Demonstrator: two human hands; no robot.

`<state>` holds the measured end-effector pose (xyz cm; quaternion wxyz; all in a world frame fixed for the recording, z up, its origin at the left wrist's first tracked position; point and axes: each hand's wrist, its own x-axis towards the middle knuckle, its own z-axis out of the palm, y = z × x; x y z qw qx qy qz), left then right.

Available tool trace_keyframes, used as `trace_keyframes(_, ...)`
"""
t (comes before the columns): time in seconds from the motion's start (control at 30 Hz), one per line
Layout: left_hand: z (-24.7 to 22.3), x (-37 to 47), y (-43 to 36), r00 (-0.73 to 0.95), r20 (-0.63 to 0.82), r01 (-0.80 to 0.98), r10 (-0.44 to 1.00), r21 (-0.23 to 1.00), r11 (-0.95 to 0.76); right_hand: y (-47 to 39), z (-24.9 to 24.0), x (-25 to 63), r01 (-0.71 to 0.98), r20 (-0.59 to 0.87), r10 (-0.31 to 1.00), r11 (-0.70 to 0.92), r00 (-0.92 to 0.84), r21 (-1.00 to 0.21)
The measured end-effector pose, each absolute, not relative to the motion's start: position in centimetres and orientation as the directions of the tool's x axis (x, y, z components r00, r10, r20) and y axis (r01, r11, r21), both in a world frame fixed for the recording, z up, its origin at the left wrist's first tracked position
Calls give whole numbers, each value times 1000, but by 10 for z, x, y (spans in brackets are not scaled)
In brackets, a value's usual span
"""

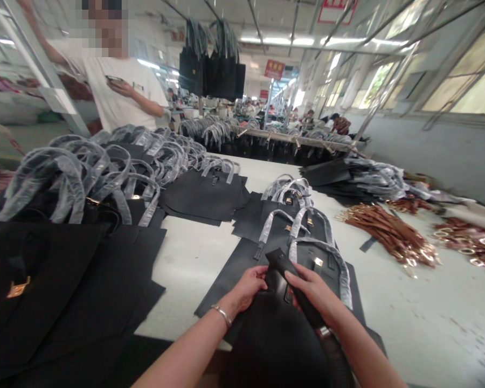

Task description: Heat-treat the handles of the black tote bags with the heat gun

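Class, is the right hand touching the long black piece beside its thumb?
Touching: the head view shows the right hand with thumb and fingers gripping the long black piece.

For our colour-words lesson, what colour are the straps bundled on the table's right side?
Reddish brown straps, seen in the head view.

Left forearm [194, 345], one: bare, slanting up and inward from the lower edge. Left wrist [227, 312], one: banded by a metal bracelet [222, 315]. Left hand [253, 284], one: bare, fingers bent, thumb and fingertips drawn close in a pinch. Right forearm [359, 334], one: bare, slanting up and leftward from the lower right. Right hand [309, 285], one: bare, curled in a grip, thumb pointing leftward. Hands near each other, apart, at similar height.
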<state>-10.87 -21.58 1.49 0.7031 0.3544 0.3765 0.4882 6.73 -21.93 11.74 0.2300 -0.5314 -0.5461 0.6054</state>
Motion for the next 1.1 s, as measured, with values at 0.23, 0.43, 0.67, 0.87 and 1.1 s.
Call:
trace_keyframes(0.23,12,-105,-215,68,-207,-397,976,892,217,-226,117,70,326,-401,862,-301,-308,-896)
trace_keyframes(0.43,2,-102,-213,31,-194,-401,981,896,189,-228,109,76,335,-387,872,-283,-301,-899)
trace_keyframes(0.67,6,-101,-217,120,-149,-125,982,979,164,-232,105,71,354,-247,954,-175,-171,-919)
trace_keyframes(0.87,1,-99,-218,92,-163,-74,982,983,170,-252,119,109,295,-312,947,-277,-76,-915)
trace_keyframes(1.1,13,-105,-221,172,-187,-223,967,949,223,-292,111,152,236,-386,922,-385,46,-892)
